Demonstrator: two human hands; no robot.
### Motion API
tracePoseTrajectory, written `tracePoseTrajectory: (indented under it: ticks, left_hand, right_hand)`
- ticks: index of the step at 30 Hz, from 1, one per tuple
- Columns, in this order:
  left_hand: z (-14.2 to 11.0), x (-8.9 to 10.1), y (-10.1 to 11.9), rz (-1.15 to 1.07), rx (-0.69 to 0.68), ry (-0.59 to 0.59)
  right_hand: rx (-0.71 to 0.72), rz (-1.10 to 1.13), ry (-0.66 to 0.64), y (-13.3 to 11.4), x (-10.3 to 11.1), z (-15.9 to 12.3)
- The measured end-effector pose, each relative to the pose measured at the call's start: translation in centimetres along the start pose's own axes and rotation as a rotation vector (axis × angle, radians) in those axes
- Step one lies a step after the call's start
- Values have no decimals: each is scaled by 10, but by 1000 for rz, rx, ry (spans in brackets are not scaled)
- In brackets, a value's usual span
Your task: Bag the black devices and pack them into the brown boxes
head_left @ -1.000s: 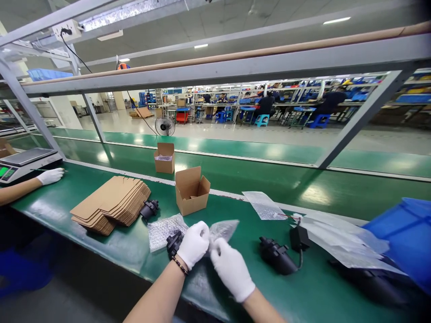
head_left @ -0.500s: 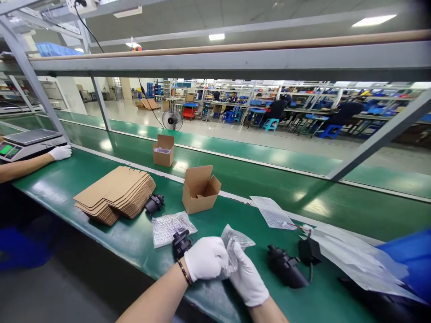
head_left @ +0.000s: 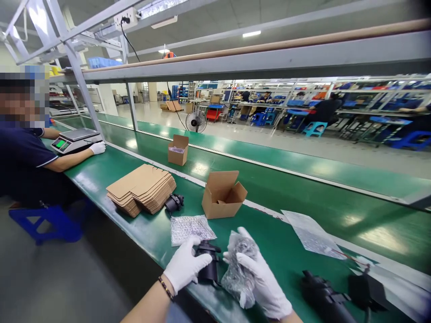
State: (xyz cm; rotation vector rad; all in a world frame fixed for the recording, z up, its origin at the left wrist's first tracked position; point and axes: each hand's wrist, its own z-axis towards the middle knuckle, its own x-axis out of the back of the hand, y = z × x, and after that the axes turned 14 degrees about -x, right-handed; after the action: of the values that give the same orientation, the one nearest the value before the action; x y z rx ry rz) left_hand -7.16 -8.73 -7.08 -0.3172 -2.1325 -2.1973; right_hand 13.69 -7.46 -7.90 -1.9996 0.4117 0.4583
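Note:
My left hand point(head_left: 184, 268), in a white glove, has its thumb and fingers around a black cylindrical plastic part point(head_left: 209, 265) at the front edge of the bench. In my gloved right hand point(head_left: 267, 287) is a crumpled clear bubble wrap bundle point(head_left: 238, 272); what lies inside it is hard to make out. Just behind my left hand a flat bubble wrap bag point(head_left: 191, 229) rests on the green surface. An open cardboard box point(head_left: 220, 206) stands beyond both hands. A second black part point(head_left: 174, 202) lies beside the stacked flat cartons point(head_left: 141, 188).
At right are another black part point(head_left: 325, 298), a black block with a cable point(head_left: 367, 289) and flat clear bags point(head_left: 313, 235). A smaller open box point(head_left: 178, 150) stands farther back. On the left, a co-worker's gloved hand point(head_left: 98, 148) is by a scale point(head_left: 76, 139). A shelf beam point(head_left: 235, 67) crosses overhead.
My left hand has left the bubble wrap, moved left and closed around the black part. My right hand keeps the bundle. The view has turned left, bringing the co-worker's body into sight.

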Motion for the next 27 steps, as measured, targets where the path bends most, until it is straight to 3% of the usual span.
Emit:
tracePoseTrajectory:
  ticks: [4, 6, 8, 12, 15, 17, 19, 23, 27]
  left_hand:
    - [1, -6, 9, 106, -39, -80]
    - [-2, -5, 11, 76, -8, -113]
    - [-6, -5, 8, -21, 31, -120]
    - [-10, -14, 0, -300, -15, -41]
    - [-8, -24, -1, -455, -79, 152]
    - [-3, -29, 4, -534, -142, 282]
    - [3, -30, 14, -509, -262, 316]
    - [15, -33, 39, -272, -451, 212]
    - [26, -42, 55, -204, -444, 260]
  right_hand:
    - [-241, 139, -46, 15, -3, 8]
    - [-284, 153, -58, 20, -5, 5]
    - [-242, 108, -79, 25, -10, -1]
    - [-16, -76, -62, 28, -18, -16]
    - [142, -116, -25, 20, -16, -20]
    - [164, -61, 13, 11, -13, -18]
    - [133, -63, 22, 3, -12, -16]
    - [197, -166, -64, -3, -19, -17]
    - [274, -222, 123, -1, -26, -22]
